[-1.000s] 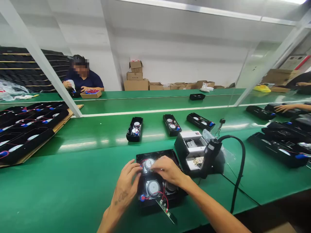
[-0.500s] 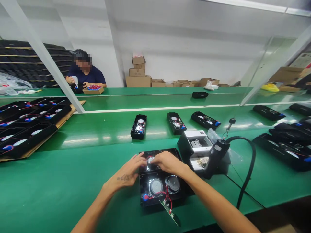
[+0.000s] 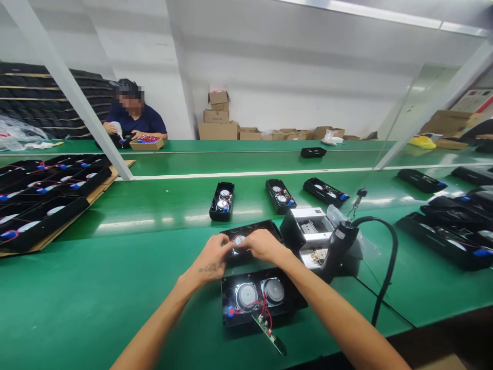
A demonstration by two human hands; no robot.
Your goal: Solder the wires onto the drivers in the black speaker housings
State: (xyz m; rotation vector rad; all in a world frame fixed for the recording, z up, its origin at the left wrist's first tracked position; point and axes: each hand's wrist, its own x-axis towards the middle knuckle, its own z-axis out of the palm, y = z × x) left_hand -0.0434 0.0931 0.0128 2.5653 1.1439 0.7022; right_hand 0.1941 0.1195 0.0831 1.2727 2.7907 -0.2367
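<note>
My left hand [image 3: 214,255] is closed on the left end of a black speaker box [image 3: 265,226]. Over the same box, my right hand [image 3: 265,245] has its fingers curled at a round speaker [image 3: 239,240], the fingertips of both hands nearly meeting. Part of the box is covered by my hands. Nearer to me lies a second black speaker box [image 3: 227,288], showing two round grey speakers, red wires and a blue round part [image 3: 230,311]. A green circuit board [image 3: 268,334] hangs off its front edge on the wires.
To the right stand a white-and-black device [image 3: 308,226] and a black handheld tool [image 3: 341,246] with a thick cable. Several speaker boxes [image 3: 222,201] rest on the green bench beyond. At left, a cardboard sheet [image 3: 103,190] carries more. Across the bench sits a co-worker [image 3: 134,115].
The far speaker box has shifted away from the near one and turned at an angle, opening a green gap between them. Both hands have moved with it, slightly farther from me.
</note>
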